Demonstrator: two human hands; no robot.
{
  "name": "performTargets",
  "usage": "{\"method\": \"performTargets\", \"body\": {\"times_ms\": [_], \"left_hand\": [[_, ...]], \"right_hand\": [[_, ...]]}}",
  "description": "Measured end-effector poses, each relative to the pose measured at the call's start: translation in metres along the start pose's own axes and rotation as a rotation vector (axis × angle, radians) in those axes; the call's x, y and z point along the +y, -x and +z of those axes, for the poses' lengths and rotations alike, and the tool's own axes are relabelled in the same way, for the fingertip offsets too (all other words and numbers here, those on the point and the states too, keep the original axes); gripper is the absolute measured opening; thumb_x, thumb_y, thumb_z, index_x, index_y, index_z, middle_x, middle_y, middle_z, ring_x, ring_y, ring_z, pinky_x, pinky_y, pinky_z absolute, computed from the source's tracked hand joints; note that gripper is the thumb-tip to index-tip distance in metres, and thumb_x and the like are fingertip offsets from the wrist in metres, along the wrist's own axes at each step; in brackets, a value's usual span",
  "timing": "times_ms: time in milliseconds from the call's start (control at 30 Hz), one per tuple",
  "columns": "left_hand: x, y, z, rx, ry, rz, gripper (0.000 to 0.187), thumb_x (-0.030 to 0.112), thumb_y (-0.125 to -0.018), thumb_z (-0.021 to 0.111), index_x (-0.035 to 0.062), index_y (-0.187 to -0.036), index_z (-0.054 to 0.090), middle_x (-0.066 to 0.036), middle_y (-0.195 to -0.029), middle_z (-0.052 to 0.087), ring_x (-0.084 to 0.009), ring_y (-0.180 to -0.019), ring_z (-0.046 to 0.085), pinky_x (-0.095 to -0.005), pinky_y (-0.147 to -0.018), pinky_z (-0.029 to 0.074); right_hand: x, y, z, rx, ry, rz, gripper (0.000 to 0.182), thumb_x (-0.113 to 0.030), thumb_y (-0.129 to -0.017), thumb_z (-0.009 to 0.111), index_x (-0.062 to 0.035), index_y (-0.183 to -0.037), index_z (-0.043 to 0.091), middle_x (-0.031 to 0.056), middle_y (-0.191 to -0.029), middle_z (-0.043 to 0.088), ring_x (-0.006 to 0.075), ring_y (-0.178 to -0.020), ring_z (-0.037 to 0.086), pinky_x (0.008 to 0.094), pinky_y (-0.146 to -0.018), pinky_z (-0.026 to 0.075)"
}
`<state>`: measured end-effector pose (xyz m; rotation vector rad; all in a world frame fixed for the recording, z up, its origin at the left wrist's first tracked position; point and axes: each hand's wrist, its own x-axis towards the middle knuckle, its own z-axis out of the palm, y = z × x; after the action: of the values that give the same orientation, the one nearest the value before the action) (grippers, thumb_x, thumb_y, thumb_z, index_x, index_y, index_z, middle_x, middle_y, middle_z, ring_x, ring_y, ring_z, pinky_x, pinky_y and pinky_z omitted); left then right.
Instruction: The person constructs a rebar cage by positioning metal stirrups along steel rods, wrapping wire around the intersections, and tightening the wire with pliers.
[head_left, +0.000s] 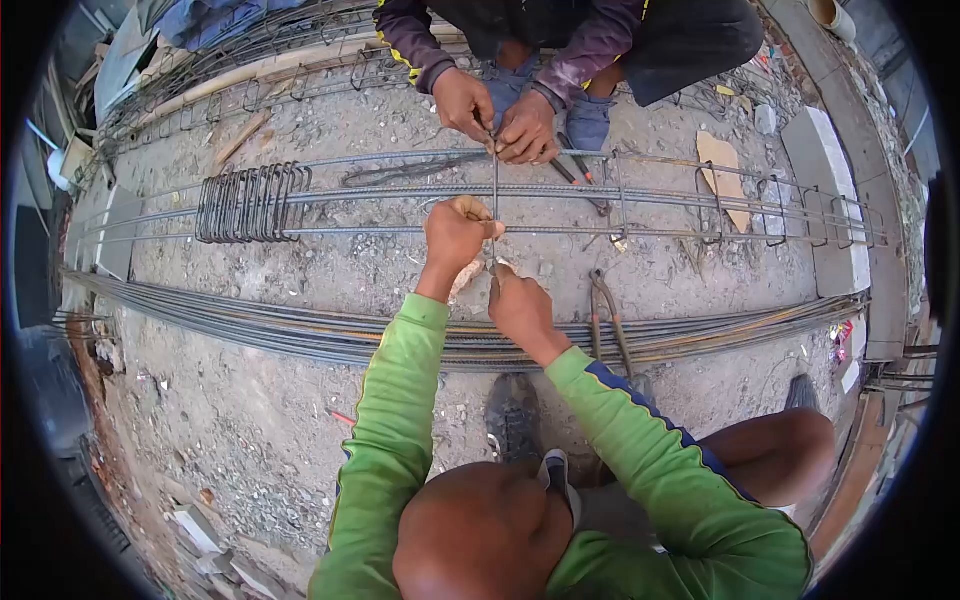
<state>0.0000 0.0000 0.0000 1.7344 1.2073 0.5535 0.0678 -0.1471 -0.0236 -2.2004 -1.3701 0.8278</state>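
Observation:
A steel stirrup (495, 175) crosses several long rebars (380, 193). My left hand (457, 238) is closed, with its thumb and fingers pinching the stirrup where it meets the nearer rebar. Just below, my right hand (522, 308) is closed near the stirrup's lower end; what lies in its fingers is hidden. Across the bars, a co-worker's two hands (526, 126) are at the stirrup's far end. Left of my hands, a tight group of stirrups (252, 203) hangs around the rebars. More stirrups (622, 195) stand spaced out to the right.
A bundle of loose rebars (270, 330) lies between my feet and the cage. Long-handled pincers (608, 320) rest across it, and another pair (585, 180) lies by the co-worker. Concrete blocks (832, 240) stand under the bar ends. Gravel covers the ground.

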Motion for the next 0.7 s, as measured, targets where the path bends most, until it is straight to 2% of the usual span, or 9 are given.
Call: {"method": "performTargets", "body": {"times_ms": [67,200,300,367,500,567,700], "left_hand": [[0.002,0.001,-0.001,0.016,0.133,-0.005,0.019,0.005,-0.067,0.091,0.0008,-0.075,0.074,-0.008,-0.072,0.074,-0.0135,-0.062,0.066,-0.0304,-0.062,0.054],[-0.003,0.006,0.005,0.036,0.178,0.016,0.019,0.003,-0.067,0.090,0.0001,-0.073,0.073,-0.008,-0.071,0.073,-0.0119,-0.061,0.064,-0.0297,-0.060,0.053],[-0.003,0.005,0.009,0.089,0.153,0.029,0.018,0.003,-0.067,0.089,-0.0001,-0.072,0.072,-0.008,-0.069,0.073,-0.0117,-0.060,0.064,-0.0298,-0.059,0.052],[0.000,0.002,0.012,0.094,0.077,-0.046,0.016,0.002,-0.067,0.087,0.0007,-0.072,0.072,-0.008,-0.067,0.072,-0.0124,-0.057,0.063,-0.0304,-0.057,0.052],[0.012,0.003,0.014,0.122,-0.025,-0.109,0.014,0.001,-0.066,0.085,0.0018,-0.072,0.072,-0.008,-0.065,0.071,-0.0136,-0.055,0.062,-0.0320,-0.054,0.050],[0.018,0.005,0.013,0.132,-0.042,-0.130,0.013,0.000,-0.067,0.084,0.0033,-0.072,0.073,-0.008,-0.064,0.071,-0.0144,-0.055,0.062,-0.0334,-0.055,0.049],[0.006,0.006,0.015,0.169,-0.143,-0.011,0.013,0.002,-0.067,0.085,0.0039,-0.072,0.073,-0.008,-0.066,0.072,-0.0154,-0.058,0.063,-0.0325,-0.061,0.050]], "right_hand": [[-0.002,-0.003,0.010,0.080,-0.098,0.032,0.032,-0.023,-0.101,0.052,-0.0060,-0.127,0.060,0.0301,-0.085,0.070,0.0515,-0.084,0.067,0.0596,-0.076,0.053],[-0.011,0.003,0.015,0.086,-0.191,0.094,0.032,-0.020,-0.100,0.052,-0.0074,-0.128,0.059,0.0309,-0.085,0.069,0.0521,-0.084,0.067,0.0601,-0.076,0.053],[-0.017,0.008,0.012,0.105,-0.226,0.080,0.032,-0.017,-0.099,0.052,-0.0074,-0.128,0.060,0.0316,-0.088,0.069,0.0513,-0.087,0.067,0.0600,-0.075,0.051],[-0.016,0.006,0.015,0.276,-0.358,-0.051,0.027,-0.014,-0.097,0.053,-0.0047,-0.120,0.064,0.0293,-0.083,0.067,0.0476,-0.079,0.067,0.0543,-0.071,0.051],[-0.015,0.001,-0.009,0.242,-0.509,-0.095,0.022,-0.013,-0.095,0.054,-0.0012,-0.109,0.067,0.0256,-0.076,0.064,0.0425,-0.067,0.060,0.0476,-0.067,0.050],[-0.015,0.000,-0.016,0.155,-0.526,-0.077,0.020,-0.012,-0.094,0.054,-0.0001,-0.105,0.067,0.0221,-0.070,0.060,0.0376,-0.061,0.053,0.0436,-0.064,0.048],[-0.012,-0.006,-0.036,0.130,-0.348,-0.095,0.020,-0.014,-0.095,0.057,0.0002,-0.102,0.068,0.0229,-0.072,0.063,0.0373,-0.064,0.060,0.0447,-0.065,0.049]]}}
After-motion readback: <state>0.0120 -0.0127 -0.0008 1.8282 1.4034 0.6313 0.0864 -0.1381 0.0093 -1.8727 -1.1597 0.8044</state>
